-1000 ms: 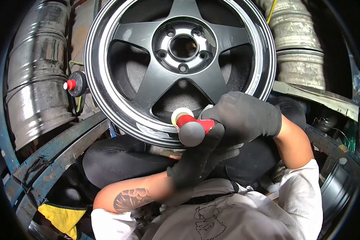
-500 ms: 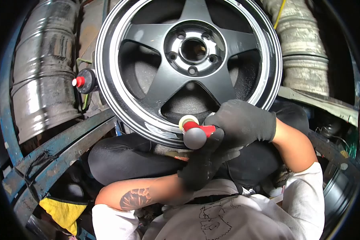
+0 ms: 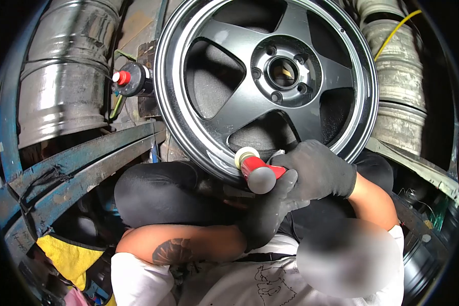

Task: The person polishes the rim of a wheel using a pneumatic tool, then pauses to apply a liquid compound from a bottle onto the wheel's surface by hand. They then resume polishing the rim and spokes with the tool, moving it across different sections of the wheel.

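Evidently for steadiness, both gloved hands come together near the lower edge of the wheel (image 3: 289, 98), which stands before the person's folded legs. The right hand (image 3: 316, 171) grips the red tool (image 3: 255, 164), its thick body angled so that the pale pad (image 3: 239, 158) faces the rim's lip, just beside a whitish smear (image 3: 221, 161). The left hand (image 3: 268, 217) sits beneath, thumb raised alongside, perhaps bracing; whether its fingers close on the tool cannot be told. Compared with half a second ago, the view has tilted, the wheel appears farther right, and the pad looks closer to the smear; the two-handed hold is unchanged.
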A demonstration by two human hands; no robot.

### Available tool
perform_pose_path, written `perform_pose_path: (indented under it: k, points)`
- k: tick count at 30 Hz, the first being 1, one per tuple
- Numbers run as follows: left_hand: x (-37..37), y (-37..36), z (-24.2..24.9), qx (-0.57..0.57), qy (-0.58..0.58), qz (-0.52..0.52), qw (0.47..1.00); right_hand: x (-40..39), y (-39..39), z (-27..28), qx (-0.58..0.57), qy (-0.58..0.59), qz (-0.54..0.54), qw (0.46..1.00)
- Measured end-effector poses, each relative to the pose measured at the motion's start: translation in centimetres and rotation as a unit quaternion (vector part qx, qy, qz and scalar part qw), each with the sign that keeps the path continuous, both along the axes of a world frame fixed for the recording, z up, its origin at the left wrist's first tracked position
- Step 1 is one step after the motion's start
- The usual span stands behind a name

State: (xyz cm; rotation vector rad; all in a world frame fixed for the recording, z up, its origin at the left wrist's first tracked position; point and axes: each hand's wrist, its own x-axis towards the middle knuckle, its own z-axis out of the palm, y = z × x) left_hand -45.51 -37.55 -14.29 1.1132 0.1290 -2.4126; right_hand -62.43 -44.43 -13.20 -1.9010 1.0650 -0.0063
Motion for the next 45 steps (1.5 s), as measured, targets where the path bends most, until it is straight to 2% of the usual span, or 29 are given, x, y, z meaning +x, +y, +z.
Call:
perform_pose_path:
  k: [5, 8, 11, 17, 20, 23, 25, 26, 27, 28, 29, 31, 33, 35, 36, 39, 42, 45]
  points:
    - [-0.1, 0.8, -1.8, -0.015, 0.043, 0.037, 0.998, 0.8, -0.4, 0.3, 0.001, 0.036, 0.008, 0.999]
    - [-0.4, 0.9, -2.1, -0.011, 0.021, 0.045, 0.999, 1.1, -0.7, 0.8, -0.010, 0.017, 0.008, 1.000]
    - [0.1, 0.3, -1.1, -0.015, 0.037, 0.019, 0.999, 1.1, -0.6, 1.2, -0.001, 0.059, 0.014, 0.998]
    - [0.1, 0.5, -1.2, -0.005, 0.034, 0.012, 0.999, 0.7, 0.0, 0.4, -0.010, 0.044, 0.009, 0.999]
    - [-0.1, 0.6, -1.2, 0.023, 0.031, -0.019, 0.999, 0.6, -0.2, 1.4, 0.012, 0.089, 0.032, 0.995]
    - [0.0, 0.1, -0.2, 0.038, 0.001, -0.001, 0.999, 0.7, -0.3, 1.0, 0.018, 0.051, 0.018, 0.998]
    - [0.5, -0.2, 0.1, -0.012, -0.001, 0.006, 1.000, 0.9, 0.1, 0.3, -0.003, 0.046, 0.004, 0.999]
    - [0.9, -0.3, 0.1, -0.098, -0.032, -0.027, 0.994, 1.0, 0.3, 0.1, -0.014, 0.044, -0.006, 0.999]
    - [1.2, -0.4, 0.1, -0.181, -0.071, -0.056, 0.979, 1.0, 0.3, 0.3, -0.028, -0.007, -0.030, 0.999]
    - [1.7, -0.4, 0.1, -0.320, -0.136, -0.115, 0.930, 0.6, 0.4, 0.3, -0.025, -0.008, -0.035, 0.999]
    - [2.0, -0.4, 0.1, -0.452, -0.195, -0.169, 0.854, 0.3, 0.4, 0.3, -0.023, -0.010, -0.039, 0.999]
    - [1.8, -0.5, -0.7, -0.535, -0.201, -0.234, 0.786, -0.4, 0.5, 0.2, -0.028, 0.005, -0.034, 0.999]
    - [1.1, -0.6, -2.4, -0.448, -0.114, -0.267, 0.846, -1.2, 1.0, 0.7, -0.014, -0.017, -0.059, 0.998]
    - [0.4, -1.9, -0.3, -0.203, -0.038, -0.179, 0.962, -1.8, 1.5, 1.0, -0.005, -0.055, -0.089, 0.994]
    - [0.0, -2.2, 0.7, -0.073, 0.000, -0.128, 0.989, -2.0, 1.8, 1.1, -0.005, -0.080, -0.110, 0.991]
    - [-0.6, -2.0, 1.3, -0.105, -0.029, -0.151, 0.982, -2.2, 2.2, 1.0, -0.005, -0.122, -0.139, 0.983]
    - [0.1, -1.2, -0.2, -0.229, -0.057, -0.245, 0.940, -2.5, 2.4, 0.3, 0.003, -0.099, -0.130, 0.987]
    - [-0.8, -1.5, 0.9, -0.116, 0.050, -0.170, 0.977, -2.6, 2.6, -0.2, 0.019, -0.042, -0.108, 0.993]
